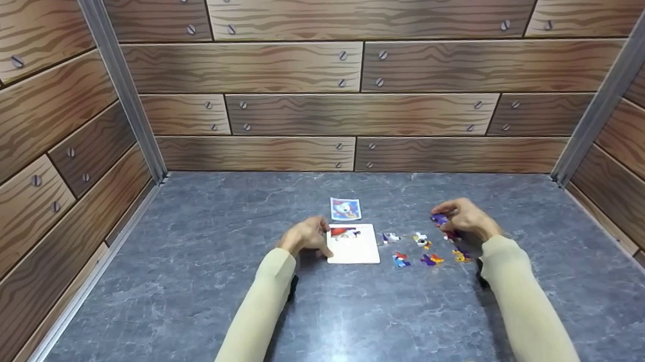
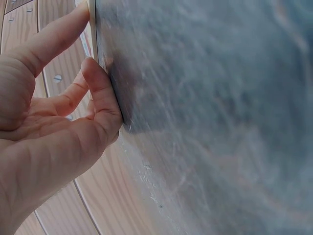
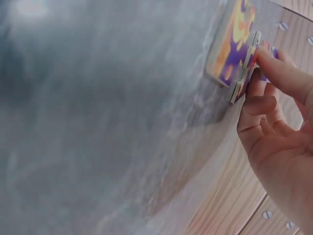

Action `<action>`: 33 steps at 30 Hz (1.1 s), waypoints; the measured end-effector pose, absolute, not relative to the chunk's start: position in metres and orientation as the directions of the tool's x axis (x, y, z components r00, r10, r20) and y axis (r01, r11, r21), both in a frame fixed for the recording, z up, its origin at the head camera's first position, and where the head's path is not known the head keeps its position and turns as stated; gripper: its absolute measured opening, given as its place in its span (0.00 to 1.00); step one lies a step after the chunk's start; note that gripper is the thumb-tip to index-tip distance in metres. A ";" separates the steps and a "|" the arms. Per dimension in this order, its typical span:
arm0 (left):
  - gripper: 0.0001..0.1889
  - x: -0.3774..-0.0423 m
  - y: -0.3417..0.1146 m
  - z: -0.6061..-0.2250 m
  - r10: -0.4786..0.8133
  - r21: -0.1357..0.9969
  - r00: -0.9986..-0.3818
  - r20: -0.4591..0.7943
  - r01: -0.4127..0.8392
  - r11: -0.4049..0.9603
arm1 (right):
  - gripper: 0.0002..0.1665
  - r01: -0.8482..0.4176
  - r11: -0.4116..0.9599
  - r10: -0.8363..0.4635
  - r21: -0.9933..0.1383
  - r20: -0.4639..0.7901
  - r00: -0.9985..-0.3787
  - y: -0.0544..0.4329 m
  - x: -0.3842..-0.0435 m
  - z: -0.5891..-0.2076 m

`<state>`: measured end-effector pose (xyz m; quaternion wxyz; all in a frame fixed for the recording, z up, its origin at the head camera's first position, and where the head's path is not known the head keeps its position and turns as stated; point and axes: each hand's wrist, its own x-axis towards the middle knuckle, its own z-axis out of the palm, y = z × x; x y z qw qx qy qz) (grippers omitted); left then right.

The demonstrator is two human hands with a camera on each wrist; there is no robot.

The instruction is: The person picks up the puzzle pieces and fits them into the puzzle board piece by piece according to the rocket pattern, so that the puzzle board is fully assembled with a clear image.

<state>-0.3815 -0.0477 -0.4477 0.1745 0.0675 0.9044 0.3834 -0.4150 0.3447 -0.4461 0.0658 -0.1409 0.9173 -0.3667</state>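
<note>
My left hand (image 1: 306, 236) rests at the left edge of a white puzzle board (image 1: 356, 251), thumb and fingers spread apart along that edge. In the left wrist view, fingertips of the left hand (image 2: 63, 103) touch the board's side and the table. A red and white section of picture (image 1: 345, 233) lies at the board's upper left. My right hand (image 1: 468, 218) pinches a purple puzzle piece (image 1: 439, 219) between thumb and fingers; I cannot tell if it is lifted. A red piece (image 1: 451, 234) lies under this hand, partly hidden.
Between board and right hand lie loose puzzle pieces: white-grey (image 1: 391, 238), white-orange (image 1: 421, 240), red-blue (image 1: 400, 259), purple-orange (image 1: 431, 259) and yellow-orange (image 1: 461, 256). A small picture card (image 1: 345, 208) lies behind the board. Wood-patterned walls (image 1: 294, 66) enclose the grey tabletop (image 1: 208, 220).
</note>
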 end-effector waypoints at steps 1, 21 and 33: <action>0.29 -0.382 -0.047 -0.447 0.261 0.716 -0.929 -0.261 -0.005 0.698 | 0.26 -0.204 0.685 -0.301 -0.699 -0.016 -0.954 0.345 -0.414 -0.445; 0.30 -0.381 -0.047 -0.443 0.282 0.700 -0.934 -0.222 0.049 0.713 | 0.24 -0.015 0.526 -0.216 -0.850 -0.117 -0.969 0.304 -0.405 -0.434; 0.28 -0.379 -0.047 -0.447 0.271 0.717 -0.935 -0.230 0.026 0.697 | 0.23 0.003 0.473 -0.217 -0.881 -0.120 -0.969 0.259 -0.398 -0.441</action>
